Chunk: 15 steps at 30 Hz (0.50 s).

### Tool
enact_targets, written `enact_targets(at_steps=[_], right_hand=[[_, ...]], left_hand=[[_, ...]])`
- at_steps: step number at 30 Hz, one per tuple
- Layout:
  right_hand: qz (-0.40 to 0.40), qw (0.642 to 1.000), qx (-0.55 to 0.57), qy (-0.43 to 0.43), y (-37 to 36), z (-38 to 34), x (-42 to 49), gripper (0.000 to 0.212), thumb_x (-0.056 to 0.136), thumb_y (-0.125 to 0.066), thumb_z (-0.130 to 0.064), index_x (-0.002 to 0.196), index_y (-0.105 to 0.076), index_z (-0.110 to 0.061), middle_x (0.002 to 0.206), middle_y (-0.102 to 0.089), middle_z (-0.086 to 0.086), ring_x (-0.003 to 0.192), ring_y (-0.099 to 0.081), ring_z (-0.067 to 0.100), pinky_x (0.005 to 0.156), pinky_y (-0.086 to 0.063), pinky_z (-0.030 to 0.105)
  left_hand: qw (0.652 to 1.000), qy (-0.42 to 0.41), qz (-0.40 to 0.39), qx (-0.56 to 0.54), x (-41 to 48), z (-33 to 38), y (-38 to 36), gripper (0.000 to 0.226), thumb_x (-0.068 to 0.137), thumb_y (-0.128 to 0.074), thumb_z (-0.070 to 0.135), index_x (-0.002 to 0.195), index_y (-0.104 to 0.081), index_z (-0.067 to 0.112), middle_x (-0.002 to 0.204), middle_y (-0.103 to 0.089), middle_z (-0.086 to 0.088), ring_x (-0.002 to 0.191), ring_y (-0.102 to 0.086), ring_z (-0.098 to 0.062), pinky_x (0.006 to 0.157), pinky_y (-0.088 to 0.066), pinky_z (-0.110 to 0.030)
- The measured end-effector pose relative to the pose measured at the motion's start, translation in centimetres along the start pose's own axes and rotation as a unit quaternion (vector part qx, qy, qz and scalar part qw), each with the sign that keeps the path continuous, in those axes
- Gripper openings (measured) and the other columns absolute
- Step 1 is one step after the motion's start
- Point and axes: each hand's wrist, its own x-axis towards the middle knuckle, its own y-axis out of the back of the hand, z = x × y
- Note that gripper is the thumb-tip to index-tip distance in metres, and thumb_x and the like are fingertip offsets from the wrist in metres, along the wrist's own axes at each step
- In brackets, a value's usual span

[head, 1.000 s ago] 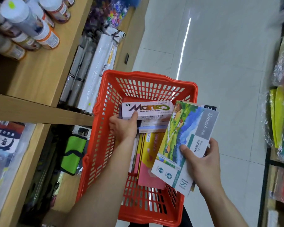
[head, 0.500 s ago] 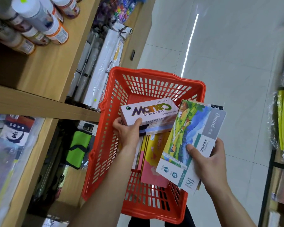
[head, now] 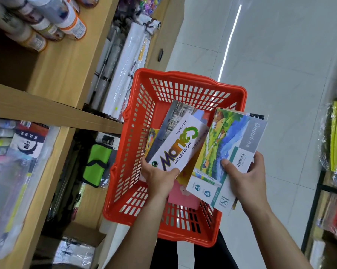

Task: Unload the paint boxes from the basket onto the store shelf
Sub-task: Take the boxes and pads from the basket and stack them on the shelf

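Observation:
A red plastic basket (head: 144, 90) stands on the floor beside the wooden store shelf (head: 53, 113). My left hand (head: 158, 177) grips a stack of paint boxes above the basket; a white water colour box (head: 180, 144) lies on top, tilted up to the right. My right hand (head: 245, 179) holds a larger landscape-printed paint box (head: 228, 152) over the basket's right side, with at least one more box behind it. A yellow box (head: 184, 176) and a pink box (head: 183, 197) lie inside the basket.
Paint bottles (head: 53, 22) stand on the upper shelf. White wrapped rolls (head: 125, 70) lean on the lower shelf by the basket, and a green pouch (head: 97, 164) sits below. Packaged goods (head: 12, 164) fill the near left shelf. Another rack (head: 336, 152) stands at the right across the tiled aisle.
My left hand has lifted the water colour box stack out of the basket and turned it from lying across to tilted upward. My right hand has kept hold of the landscape box.

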Motion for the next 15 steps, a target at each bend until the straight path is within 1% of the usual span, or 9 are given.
enact_targets(at_steps=[2,3,4,6,9,11,12,13,15], right_hand=[[-0.001,1.0,0.0,0.002,0.0,0.1,0.0,0.052,0.086,-0.083,-0.016,0.125,-0.049,-0.023,0.093,-0.073,-0.032,0.083,-0.075,-0.003,0.058,-0.055,0.011],[-0.002,1.0,-0.001,0.002,0.1,0.1,0.0,0.052,0.086,-0.083,-0.016,0.125,-0.049,-0.023,0.093,-0.073,-0.033,0.083,-0.074,-0.004,0.059,-0.055,0.011],[-0.004,1.0,0.0,0.001,0.1,0.1,0.0,0.053,0.086,-0.082,-0.015,0.125,-0.048,-0.024,0.093,-0.073,-0.034,0.084,-0.074,-0.004,0.059,-0.055,0.01],[-0.006,1.0,-0.002,0.002,0.0,0.1,0.0,0.052,0.086,-0.082,-0.016,0.124,-0.048,-0.028,0.093,-0.072,-0.036,0.085,-0.073,-0.006,0.06,-0.055,0.009],[-0.005,1.0,-0.006,0.007,0.0,0.0,0.1,0.049,0.086,-0.082,-0.017,0.115,-0.049,-0.038,0.094,-0.072,-0.036,0.086,-0.073,-0.005,0.061,-0.055,0.01],[-0.004,1.0,-0.007,0.01,0.0,0.1,0.1,0.048,0.086,-0.082,-0.017,0.117,-0.05,-0.035,0.094,-0.072,-0.035,0.086,-0.074,-0.004,0.062,-0.056,0.011],[-0.004,1.0,-0.007,0.01,0.0,0.1,0.2,0.049,0.086,-0.082,-0.017,0.12,-0.049,-0.031,0.094,-0.072,-0.035,0.086,-0.074,-0.003,0.062,-0.056,0.011],[-0.003,1.0,-0.008,0.01,0.0,0.2,0.2,0.05,0.086,-0.082,-0.017,0.122,-0.049,-0.028,0.095,-0.073,-0.034,0.087,-0.074,-0.003,0.062,-0.056,0.011],[-0.003,1.0,-0.008,0.009,0.0,0.2,0.2,0.05,0.086,-0.082,-0.017,0.122,-0.049,-0.027,0.094,-0.073,-0.034,0.087,-0.075,-0.002,0.061,-0.056,0.012]], left_hand=[[0.993,-0.07,0.007,0.098,1.4,0.2,1.2,0.123,0.059,-0.084,0.033,0.155,-0.006,0.033,0.162,-0.013,-0.004,0.14,-0.033,-0.028,0.108,-0.038,-0.038],[0.985,-0.104,0.001,0.139,2.3,0.4,1.8,0.12,0.061,-0.083,0.036,0.155,-0.009,0.035,0.163,-0.013,0.001,0.144,-0.027,-0.027,0.111,-0.035,-0.042],[0.979,-0.125,-0.019,0.16,3.2,0.6,2.4,0.116,0.063,-0.084,0.036,0.154,-0.013,0.035,0.162,-0.02,0.002,0.144,-0.028,-0.025,0.111,-0.036,-0.043],[0.977,-0.131,-0.084,0.149,4.8,1.1,3.3,0.101,0.068,-0.087,0.03,0.149,-0.028,0.034,0.144,-0.044,0.001,0.133,-0.047,-0.023,0.102,-0.046,-0.038],[0.971,-0.149,-0.11,0.151,6.3,1.5,4.3,0.073,0.068,-0.09,0.035,0.127,-0.047,0.041,0.127,-0.047,0.01,0.113,-0.054,-0.014,0.084,-0.051,-0.028],[0.97,-0.174,-0.106,0.137,6.9,1.4,4.3,0.044,0.073,-0.086,0.039,0.105,-0.055,0.044,0.118,-0.048,0.015,0.108,-0.056,-0.013,0.073,-0.053,-0.021],[0.97,-0.183,-0.104,0.125,7.1,1.4,4.2,0.029,0.078,-0.082,0.04,0.094,-0.057,0.04,0.114,-0.048,0.016,0.109,-0.057,-0.014,0.072,-0.052,-0.02],[0.968,-0.195,-0.099,0.121,7.1,1.3,3.9,0.022,0.082,-0.079,0.039,0.084,-0.058,0.034,0.113,-0.048,0.014,0.111,-0.056,-0.017,0.077,-0.053,-0.025],[0.968,-0.206,-0.084,0.117,7.4,1.0,3.1,0.025,0.085,-0.078,0.035,0.077,-0.055,0.028,0.116,-0.047,0.006,0.116,-0.052,-0.021,0.093,-0.051,-0.038]])
